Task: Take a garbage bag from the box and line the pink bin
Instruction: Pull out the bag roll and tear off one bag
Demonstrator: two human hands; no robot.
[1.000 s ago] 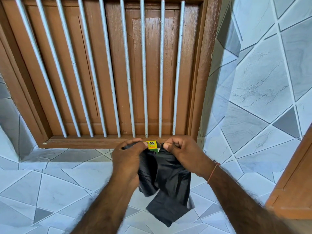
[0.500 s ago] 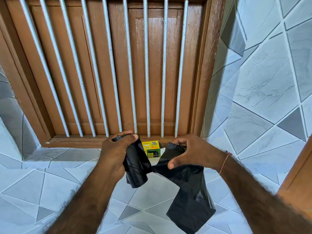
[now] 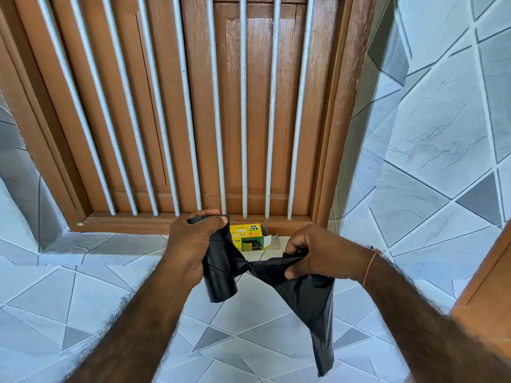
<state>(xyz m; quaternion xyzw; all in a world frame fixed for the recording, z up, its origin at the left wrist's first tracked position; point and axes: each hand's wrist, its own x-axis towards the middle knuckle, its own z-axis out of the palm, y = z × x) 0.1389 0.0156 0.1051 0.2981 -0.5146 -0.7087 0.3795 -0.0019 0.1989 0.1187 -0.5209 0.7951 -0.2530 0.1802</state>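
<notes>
We see left hand (image 3: 190,244) curled round black bag roll (image 3: 219,275), roll upright, lower end poking below fist. Right hand (image 3: 323,255) pinches garbage bag (image 3: 307,294), thumb and fingers clamped on gathered top; bag hangs down below wrist. Thin twisted strip joins roll and bag between hands. Yellow-green box (image 3: 250,239) sits open on tiled ledge (image 3: 110,275) behind hands, below barred wooden window (image 3: 193,106). Red thread (image 3: 370,265) circles right wrist.
</notes>
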